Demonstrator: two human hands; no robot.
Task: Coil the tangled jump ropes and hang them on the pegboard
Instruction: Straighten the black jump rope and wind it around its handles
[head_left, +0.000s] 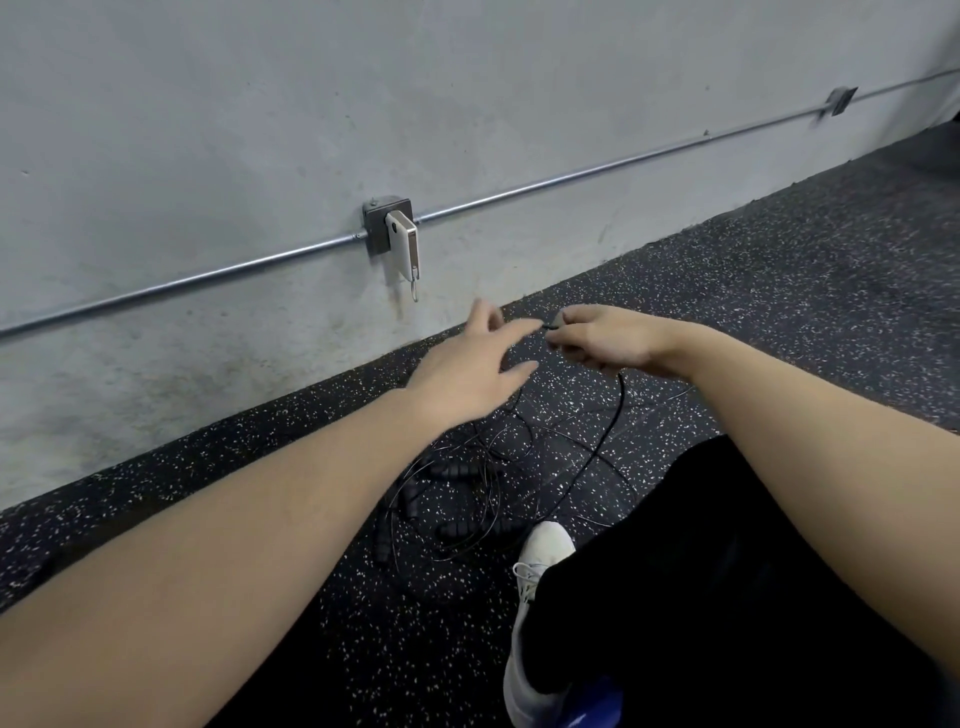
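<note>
Black thin jump ropes (467, 483) lie tangled; right hand (602, 340) pinches one, left hand (470, 374) spread.

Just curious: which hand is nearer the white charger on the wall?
Left. The left hand reaches out just below and right of the charger; the right hand, pinching the rope, is farther to the right.

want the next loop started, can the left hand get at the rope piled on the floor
Probably yes. The left hand is open and holds nothing, and it hovers above the tangled rope with nothing between them. The right hand pinches a strand off to the side.
</note>
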